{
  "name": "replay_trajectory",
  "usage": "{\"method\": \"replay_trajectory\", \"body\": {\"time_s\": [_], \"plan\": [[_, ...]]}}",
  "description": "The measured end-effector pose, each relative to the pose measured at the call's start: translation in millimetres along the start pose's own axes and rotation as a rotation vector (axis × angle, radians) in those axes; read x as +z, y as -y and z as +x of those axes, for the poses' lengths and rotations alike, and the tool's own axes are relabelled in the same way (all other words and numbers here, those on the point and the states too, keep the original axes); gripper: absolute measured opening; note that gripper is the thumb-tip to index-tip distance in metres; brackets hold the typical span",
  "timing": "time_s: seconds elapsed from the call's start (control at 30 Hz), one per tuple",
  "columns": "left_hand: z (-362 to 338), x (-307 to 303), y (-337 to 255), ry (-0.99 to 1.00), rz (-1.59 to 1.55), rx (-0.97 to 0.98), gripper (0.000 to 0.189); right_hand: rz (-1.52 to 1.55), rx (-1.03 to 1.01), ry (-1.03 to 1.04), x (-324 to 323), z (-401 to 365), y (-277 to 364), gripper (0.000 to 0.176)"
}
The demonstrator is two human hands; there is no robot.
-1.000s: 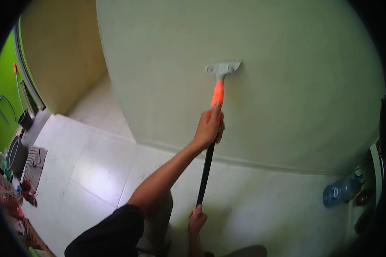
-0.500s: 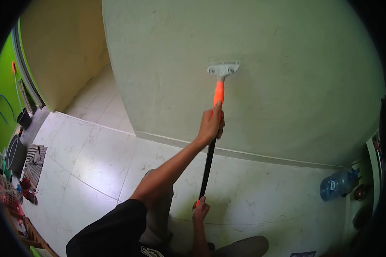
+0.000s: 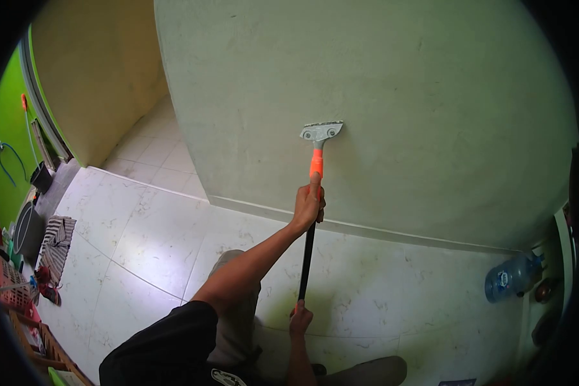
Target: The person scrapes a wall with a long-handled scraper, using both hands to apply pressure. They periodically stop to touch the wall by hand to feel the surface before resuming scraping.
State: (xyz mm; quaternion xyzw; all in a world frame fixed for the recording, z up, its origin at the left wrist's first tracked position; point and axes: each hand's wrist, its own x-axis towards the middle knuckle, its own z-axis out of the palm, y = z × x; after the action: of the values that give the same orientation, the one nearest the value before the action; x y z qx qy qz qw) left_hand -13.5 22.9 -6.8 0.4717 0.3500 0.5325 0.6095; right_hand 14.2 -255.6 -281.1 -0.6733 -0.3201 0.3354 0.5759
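A long-handled scraper (image 3: 321, 131) has a pale, wide head, an orange neck and a black pole. Its blade edge is at the pale green wall (image 3: 431, 128); whether it touches cannot be made out. High on the pole, my left hand (image 3: 309, 204) is closed just under the orange neck, thumb laid along it. Lower down, my right hand (image 3: 300, 320) wraps around the bottom end of the pole, where a bit of orange shows. The pole stands nearly upright in the view, leaning slightly right at the top.
A large blue water bottle (image 3: 513, 278) lies on the tiled floor (image 3: 148, 257) by the wall at right. On the left are a striped cloth (image 3: 56, 241), a dark tub (image 3: 27, 230), a pink basket (image 3: 11, 283) and a small black bucket (image 3: 41, 178). A doorway opens beyond the wall's left edge.
The scraper head has moved down the wall and slightly left. My left hand has come down with it, while my right hand stays at nearly the same place. The view has shifted a little.
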Motion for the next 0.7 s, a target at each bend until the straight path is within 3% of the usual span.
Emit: {"method": "replay_trajectory", "body": {"time_s": [0.17, 0.27, 0.37, 0.5, 0.6, 0.7], "plan": [[3.5, -0.6, 6.9, -0.015, -0.009, 0.008, 0.067, 0.001, 0.052, -0.001, 2.0, 6.1, -6.8, 0.063], [7.2, 1.8, -11.5, -0.027, 0.044, 0.024, 0.068, -0.168, 0.146, -0.087, 10.5, 10.3, 1.0, 0.059], [8.9, 5.9, -48.0, 0.011, -0.013, 0.110, 0.068, -0.020, 0.041, -0.054, 11.9, 1.3, 57.7, 0.059], [4.1, 7.1, -17.7, -0.082, 0.013, 0.051, 0.068, -0.111, 0.007, -0.073, -1.9, 15.7, -4.7, 0.057], [11.3, 1.1, -34.0, -0.006, -0.013, 0.069, 0.068, -0.193, -0.038, -0.137, 5.8, 16.8, 9.5, 0.057], [2.5, -0.2, -47.8, -0.052, -0.014, 0.065, 0.067, -0.159, 0.001, -0.099, 5.3, 6.3, 37.6, 0.057]]}}
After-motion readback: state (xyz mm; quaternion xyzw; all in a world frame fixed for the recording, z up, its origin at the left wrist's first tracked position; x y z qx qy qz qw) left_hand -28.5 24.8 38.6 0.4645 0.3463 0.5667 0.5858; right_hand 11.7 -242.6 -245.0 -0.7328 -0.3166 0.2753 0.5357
